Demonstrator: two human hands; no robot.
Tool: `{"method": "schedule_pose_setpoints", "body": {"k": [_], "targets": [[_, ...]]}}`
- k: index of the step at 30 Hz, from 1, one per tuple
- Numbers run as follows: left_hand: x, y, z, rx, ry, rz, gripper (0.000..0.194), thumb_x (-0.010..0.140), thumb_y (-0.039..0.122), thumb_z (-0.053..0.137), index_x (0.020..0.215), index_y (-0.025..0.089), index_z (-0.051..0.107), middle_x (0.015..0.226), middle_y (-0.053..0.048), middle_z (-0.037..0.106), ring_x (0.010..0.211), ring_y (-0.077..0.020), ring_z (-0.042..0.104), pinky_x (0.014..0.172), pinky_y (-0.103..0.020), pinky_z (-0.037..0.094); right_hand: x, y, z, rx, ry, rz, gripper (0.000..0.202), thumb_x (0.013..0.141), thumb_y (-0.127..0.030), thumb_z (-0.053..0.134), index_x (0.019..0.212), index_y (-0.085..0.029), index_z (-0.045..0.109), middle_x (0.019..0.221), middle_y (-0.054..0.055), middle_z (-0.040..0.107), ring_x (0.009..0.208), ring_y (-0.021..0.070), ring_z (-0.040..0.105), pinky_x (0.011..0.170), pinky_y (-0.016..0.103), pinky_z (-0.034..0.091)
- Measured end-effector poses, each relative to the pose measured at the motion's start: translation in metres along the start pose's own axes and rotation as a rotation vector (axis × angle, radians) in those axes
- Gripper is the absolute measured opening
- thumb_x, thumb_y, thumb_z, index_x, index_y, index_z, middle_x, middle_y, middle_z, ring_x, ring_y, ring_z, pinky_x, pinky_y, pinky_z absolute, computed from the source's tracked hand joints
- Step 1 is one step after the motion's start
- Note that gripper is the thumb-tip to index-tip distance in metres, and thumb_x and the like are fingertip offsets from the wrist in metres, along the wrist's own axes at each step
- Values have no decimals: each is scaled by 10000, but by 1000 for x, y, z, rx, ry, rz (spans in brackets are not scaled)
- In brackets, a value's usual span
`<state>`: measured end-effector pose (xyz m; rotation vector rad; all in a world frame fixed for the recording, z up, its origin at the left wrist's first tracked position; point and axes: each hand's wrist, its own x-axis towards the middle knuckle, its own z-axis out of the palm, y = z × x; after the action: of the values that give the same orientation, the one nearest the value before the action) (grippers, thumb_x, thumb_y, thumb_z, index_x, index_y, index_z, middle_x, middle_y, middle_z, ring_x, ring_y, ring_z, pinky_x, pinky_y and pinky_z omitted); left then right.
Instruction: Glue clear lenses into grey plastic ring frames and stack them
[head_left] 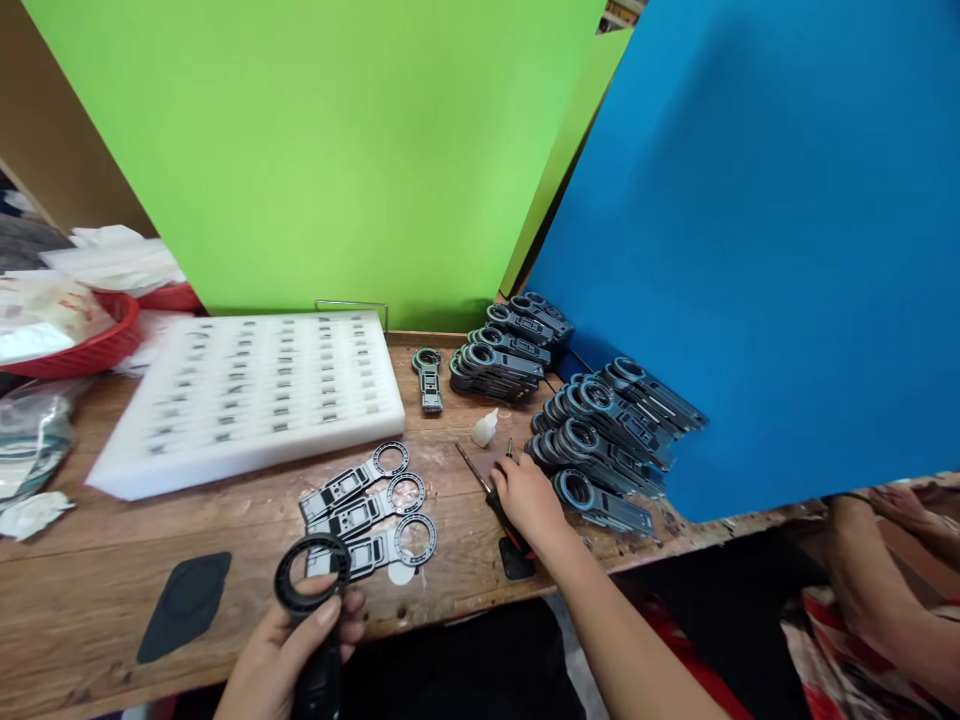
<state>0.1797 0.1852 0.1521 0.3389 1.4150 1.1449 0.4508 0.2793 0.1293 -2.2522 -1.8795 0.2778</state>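
My left hand (296, 640) is closed around a black ring-headed plastic part (313, 690), held up near the front edge of the table. Just beyond it lie three grey ring-headed parts (352, 518), fanned over one another. My right hand (529, 495) rests low over the table with its fingers drawn together. A thin dark tip (511, 447) sticks out past those fingers; the rest of that tool is hidden. Beside and partly beneath the hand lies a screwdriver (472, 466) with a dark handle. A small white bottle (485, 428) sits just beyond the fingertips.
A white foam tray (255, 455) with rows of small metal pieces lies at left. Stacks of ring-headed parts (600, 420) stand right, against a blue panel (787, 250). A green panel (315, 150) closes the back. A dark pad (185, 605) lies front left. Another person's arm (877, 570) shows at right.
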Motion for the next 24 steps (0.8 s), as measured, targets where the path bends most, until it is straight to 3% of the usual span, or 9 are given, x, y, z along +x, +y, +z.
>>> {"method": "schedule_pose_setpoints", "body": {"k": [3,5,8,10,13,16,20,24], "targets": [[-2,2,-1,-13,-19,11,529,414,303,862,871,154,642,579,-1,678,493,-187,629,456,-256,478,10,0,-2,36,-39,20,203,836,-209,520,985,-164,650,806,116,682,767,252,653,742,354,468],[-1,4,-5,-27,-9,18,559,406,308,868,893,145,649,582,-1,679,473,-176,615,451,-256,476,9,1,-5,49,-33,39,263,824,-160,491,1051,-131,622,796,139,688,737,272,658,721,379,471],[3,7,-15,-47,50,34,570,416,339,866,906,138,656,618,-13,696,494,-174,624,476,-263,500,-12,2,-11,138,42,87,424,856,-195,434,1267,-101,484,864,150,696,765,276,663,722,392,485],[7,7,-22,-47,100,50,561,434,358,860,909,139,657,656,-22,711,530,-180,644,502,-263,519,-37,0,-15,325,115,89,462,875,-256,425,1323,-142,442,878,108,703,785,256,666,723,375,508],[13,6,-27,-29,139,86,565,456,380,855,931,148,657,695,-18,727,585,-178,666,547,-247,539,-79,-13,-17,561,140,-103,361,880,-278,438,1211,-219,570,963,74,705,870,224,668,755,337,537],[16,3,-24,20,133,165,547,484,424,844,925,153,667,720,-23,736,657,-185,680,634,-253,551,-107,-41,-14,621,98,-376,301,893,-221,432,1119,-263,626,1032,58,692,947,193,657,789,286,543],[17,3,-18,135,115,271,496,548,485,796,902,151,700,835,-62,748,853,-251,679,847,-351,518,-115,-79,-10,620,144,-666,373,862,-189,509,1227,-264,545,956,53,698,828,178,678,700,244,560],[13,8,-18,256,129,353,466,557,487,775,890,166,721,970,-76,736,1032,-308,626,986,-425,432,-110,-99,-8,593,139,-821,397,878,-184,482,1273,-221,504,904,79,701,755,190,677,656,265,564]]}}
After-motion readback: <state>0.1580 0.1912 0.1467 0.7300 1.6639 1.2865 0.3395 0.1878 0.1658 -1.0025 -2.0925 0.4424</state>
